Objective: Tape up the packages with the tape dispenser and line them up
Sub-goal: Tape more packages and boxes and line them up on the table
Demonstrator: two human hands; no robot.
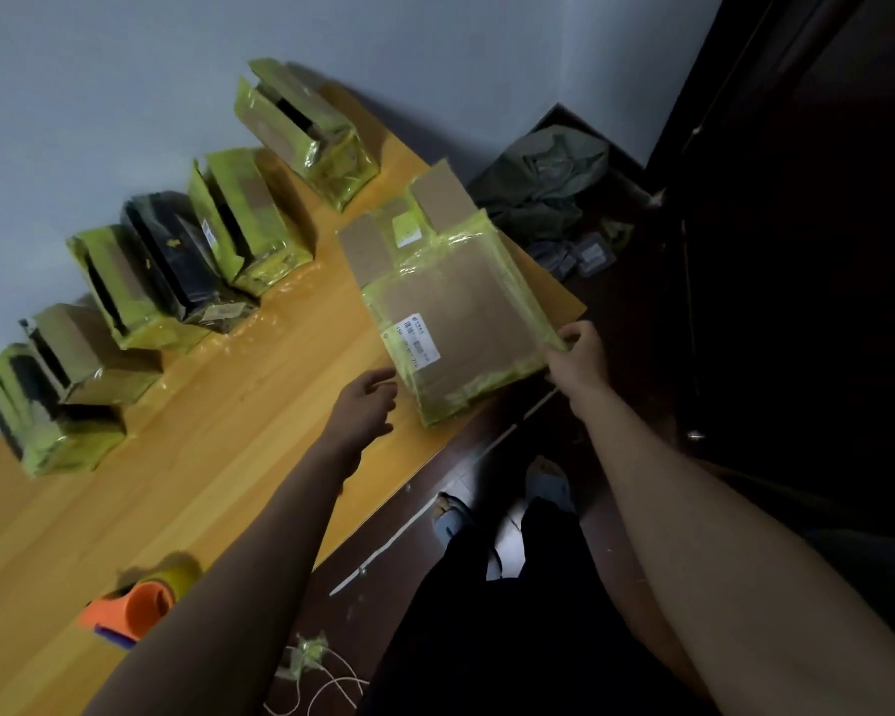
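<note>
Right hand (577, 356) pinches the flat package (456, 312) at the table edge (572, 297); left hand (365, 405) hovers loose-fingered; taped packages (177, 261) line the wall; dispenser (135, 607) sits near.

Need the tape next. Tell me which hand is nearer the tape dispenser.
Left. The left hand is open above the table, up-right of the tape dispenser; the right hand grips the package farther away.
</note>
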